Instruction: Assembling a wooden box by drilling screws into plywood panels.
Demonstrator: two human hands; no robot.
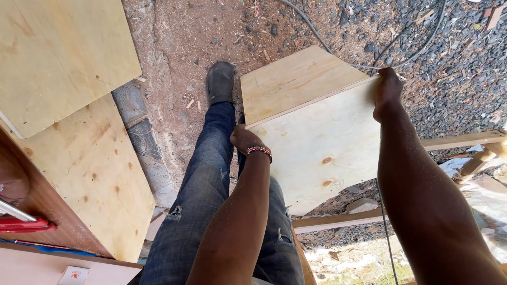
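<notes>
A pale plywood box (pixel 317 137) stands tilted on the dirt in front of me, its top panel facing away and a knotty side panel toward me. My left hand (pixel 244 139), with a beaded band on the wrist, grips the box's near left corner. My right hand (pixel 387 91) is closed over its upper right corner. My leg in torn blue jeans (pixel 211 179) and a dark shoe (pixel 220 82) stand just left of the box.
Two large plywood sheets (pixel 58 58) lean at the left over a brown board (pixel 47 206). A red tool (pixel 24 224) lies at the lower left. A grey cable (pixel 364 64) runs across gravel behind the box. Wooden battens (pixel 338 220) lie at the lower right.
</notes>
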